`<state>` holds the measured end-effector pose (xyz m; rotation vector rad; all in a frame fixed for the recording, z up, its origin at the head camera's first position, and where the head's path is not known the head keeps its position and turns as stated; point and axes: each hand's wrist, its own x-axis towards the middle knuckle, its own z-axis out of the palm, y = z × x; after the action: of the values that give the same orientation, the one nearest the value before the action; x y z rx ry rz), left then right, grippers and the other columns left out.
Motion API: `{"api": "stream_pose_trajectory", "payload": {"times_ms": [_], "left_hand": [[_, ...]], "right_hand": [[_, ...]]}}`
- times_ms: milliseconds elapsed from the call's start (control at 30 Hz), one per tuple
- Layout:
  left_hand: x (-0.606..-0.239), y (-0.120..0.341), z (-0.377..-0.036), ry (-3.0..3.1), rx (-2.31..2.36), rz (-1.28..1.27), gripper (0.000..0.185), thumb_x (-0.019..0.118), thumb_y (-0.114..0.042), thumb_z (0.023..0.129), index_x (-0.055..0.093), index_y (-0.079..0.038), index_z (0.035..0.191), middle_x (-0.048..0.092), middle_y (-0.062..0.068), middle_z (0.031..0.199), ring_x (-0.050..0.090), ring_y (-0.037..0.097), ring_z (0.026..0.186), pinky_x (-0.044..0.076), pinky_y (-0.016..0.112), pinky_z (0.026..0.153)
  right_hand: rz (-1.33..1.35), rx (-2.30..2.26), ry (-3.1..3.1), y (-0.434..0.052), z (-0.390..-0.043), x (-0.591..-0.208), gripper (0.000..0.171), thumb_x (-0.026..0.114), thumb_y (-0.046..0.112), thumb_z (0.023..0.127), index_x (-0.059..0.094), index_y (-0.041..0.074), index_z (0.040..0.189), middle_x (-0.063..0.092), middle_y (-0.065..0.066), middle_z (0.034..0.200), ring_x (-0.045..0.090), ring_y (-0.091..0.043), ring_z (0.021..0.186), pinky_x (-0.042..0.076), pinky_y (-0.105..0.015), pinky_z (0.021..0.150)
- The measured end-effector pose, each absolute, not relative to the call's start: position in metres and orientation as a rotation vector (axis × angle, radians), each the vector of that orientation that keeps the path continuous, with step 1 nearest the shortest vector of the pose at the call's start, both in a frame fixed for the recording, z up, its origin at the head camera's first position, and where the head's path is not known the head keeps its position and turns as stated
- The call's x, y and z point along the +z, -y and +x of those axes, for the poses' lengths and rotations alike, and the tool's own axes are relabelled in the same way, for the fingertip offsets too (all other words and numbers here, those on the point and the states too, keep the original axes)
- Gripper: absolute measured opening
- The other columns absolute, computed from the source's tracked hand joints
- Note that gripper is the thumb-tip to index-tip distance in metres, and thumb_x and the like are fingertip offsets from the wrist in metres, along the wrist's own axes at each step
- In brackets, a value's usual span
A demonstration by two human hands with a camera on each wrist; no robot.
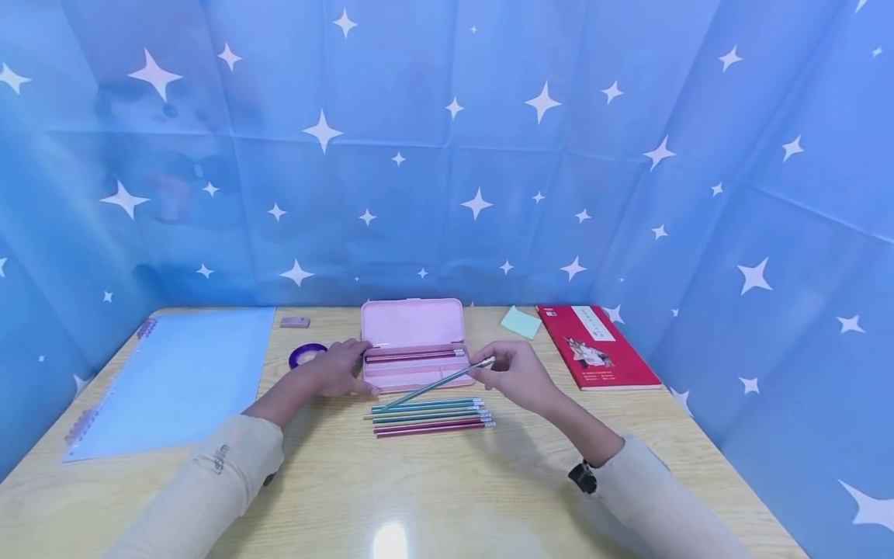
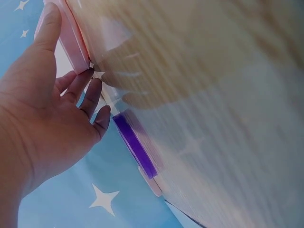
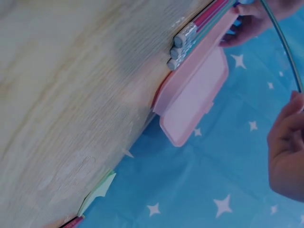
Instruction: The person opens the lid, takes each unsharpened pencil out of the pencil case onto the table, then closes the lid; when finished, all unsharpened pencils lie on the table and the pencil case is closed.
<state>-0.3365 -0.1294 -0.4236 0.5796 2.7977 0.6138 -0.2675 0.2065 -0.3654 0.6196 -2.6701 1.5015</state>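
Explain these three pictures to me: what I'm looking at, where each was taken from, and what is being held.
No machine here: a person works with two bare hands. The wide picture comes from a camera on the head; the two tilted ones from cameras on each wrist. On the wooden table lie an open pink pencil case, a row of pencils, a purple tape roll, a blue folder, a red book and a green sticky note. The left hand steadies the case's edge. The right hand pinches one teal pencil.

A staged study desk: wooden table [image 1: 447, 497] enclosed by star-printed blue backdrop [image 1: 447, 155]
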Motion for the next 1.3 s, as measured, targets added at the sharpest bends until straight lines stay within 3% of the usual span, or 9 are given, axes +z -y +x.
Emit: {"api": "stream_pose_trajectory", "payload": {"times_ms": [200,467,733,1300], "left_hand": [[-0.422,0.129,-0.337,-2.785,0.627,0.568,0.108,0.073,-0.063,0.078,0.024,-0.008,0.157,0.021,0.021,0.161,0.017,0.046,0.147,0.022,0.064,0.114],[-0.423,0.13,-0.338,-2.788,0.624,0.571,0.108,0.073,-0.063,0.078,0.024,-0.007,0.157,0.022,0.021,0.161,0.018,0.046,0.146,0.022,0.064,0.114],[-0.424,0.129,-0.337,-2.786,0.632,0.554,0.106,0.074,-0.061,0.079,0.025,-0.008,0.157,0.023,0.02,0.161,0.019,0.044,0.147,0.023,0.062,0.115],[-0.418,0.129,-0.333,-2.797,0.623,0.588,0.103,0.074,-0.058,0.081,0.027,-0.005,0.155,0.026,0.022,0.159,0.021,0.046,0.145,0.024,0.064,0.114]], "right_hand": [[0.661,1.518,2.688,-0.209,-0.259,-0.366,0.019,0.075,0.017,0.089,0.074,0.004,0.102,0.069,-0.02,0.084,0.061,-0.036,0.069,0.048,-0.025,0.051],[0.717,1.568,2.704,-0.211,-0.254,-0.372,0.015,0.075,0.015,0.089,0.074,0.004,0.101,0.072,-0.012,0.087,0.063,-0.039,0.07,0.048,-0.023,0.052],[0.765,1.502,2.747,-0.211,-0.25,-0.378,0.012,0.075,0.012,0.088,0.075,0.006,0.098,0.073,-0.006,0.093,0.061,-0.021,0.07,0.051,-0.023,0.059],[0.866,1.219,2.922,-0.226,-0.253,-0.392,0.009,0.077,0.012,0.087,0.077,0.007,0.095,0.073,0.006,0.088,0.061,-0.015,0.076,0.053,-0.023,0.065]]}}
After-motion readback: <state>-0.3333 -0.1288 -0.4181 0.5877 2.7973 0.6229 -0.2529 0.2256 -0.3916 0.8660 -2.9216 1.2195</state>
